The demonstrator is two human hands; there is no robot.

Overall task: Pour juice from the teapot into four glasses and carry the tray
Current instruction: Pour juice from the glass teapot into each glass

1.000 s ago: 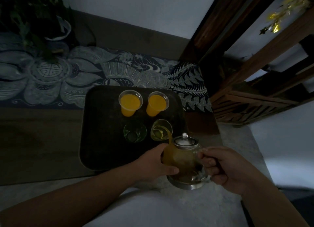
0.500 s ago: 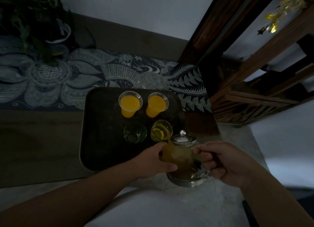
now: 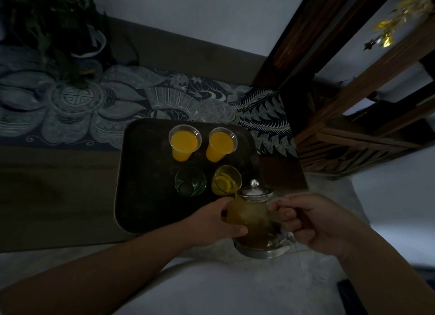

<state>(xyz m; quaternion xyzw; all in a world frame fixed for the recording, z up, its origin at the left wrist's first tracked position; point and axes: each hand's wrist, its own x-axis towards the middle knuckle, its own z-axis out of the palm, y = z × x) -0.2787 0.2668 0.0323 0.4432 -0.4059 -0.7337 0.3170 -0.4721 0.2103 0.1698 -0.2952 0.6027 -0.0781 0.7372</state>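
A glass teapot (image 3: 255, 222) with a metal lid and orange juice inside is tilted toward a dark tray (image 3: 141, 178). My right hand (image 3: 315, 222) grips its handle. My left hand (image 3: 214, 222) steadies its body on the left side. Juice streams from the spout into the near right glass (image 3: 226, 180), which is partly filled. The near left glass (image 3: 190, 181) looks empty and greenish. Two far glasses (image 3: 185, 142) (image 3: 221, 144) hold orange juice nearly to the rim.
The tray lies on a wooden table with a patterned dark cloth (image 3: 94, 107) behind it. A potted plant (image 3: 54, 32) stands at the far left. Wooden shelving (image 3: 353, 116) rises on the right. A pale stone surface (image 3: 259, 286) lies below the teapot.
The teapot has stayed tilted over the near right glass, and the juice level in that glass has risen. Both hands have shifted slightly toward the tray.
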